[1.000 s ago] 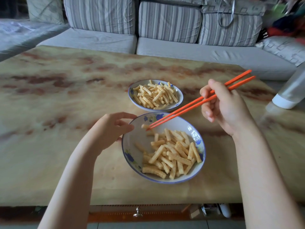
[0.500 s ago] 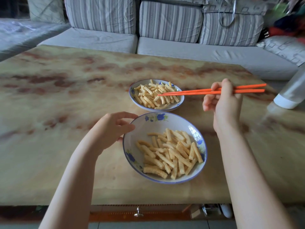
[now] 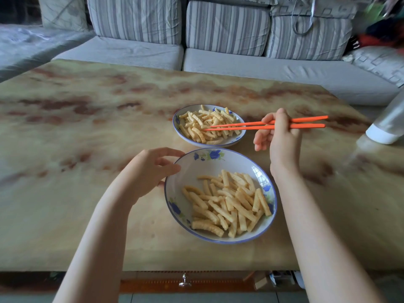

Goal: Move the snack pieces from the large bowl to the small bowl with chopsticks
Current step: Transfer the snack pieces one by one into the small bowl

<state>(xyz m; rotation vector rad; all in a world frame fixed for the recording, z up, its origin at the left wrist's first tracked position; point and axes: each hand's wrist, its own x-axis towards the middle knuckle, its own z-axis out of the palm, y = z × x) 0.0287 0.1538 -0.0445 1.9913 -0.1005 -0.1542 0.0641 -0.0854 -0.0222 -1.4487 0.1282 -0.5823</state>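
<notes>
Head view: transfer in progress, chopstick tips over the small bowl.
The right hand (image 3: 282, 136) grips the orange chopsticks (image 3: 244, 126) near mid-length, fingers curled round both sticks, which lie almost level and reach left so that their tips sit over the heap in the small bowl (image 3: 177, 127). The tips stand narrowly apart; whether a piece sits between them cannot be told. The left hand (image 3: 150, 171) rests at the left rim of the large bowl (image 3: 196, 171), thumb and forefinger curled against the edge, judged to steady the bowl during picking. Many snack pieces (image 3: 229, 206) lie in the large bowl, gathered on its near right side; the small bowl is well filled. The bowls stand just apart on the marbled table (image 3: 87, 149), which keeps each carry short. A white bottle (image 3: 387, 125) stands at the right edge.
</notes>
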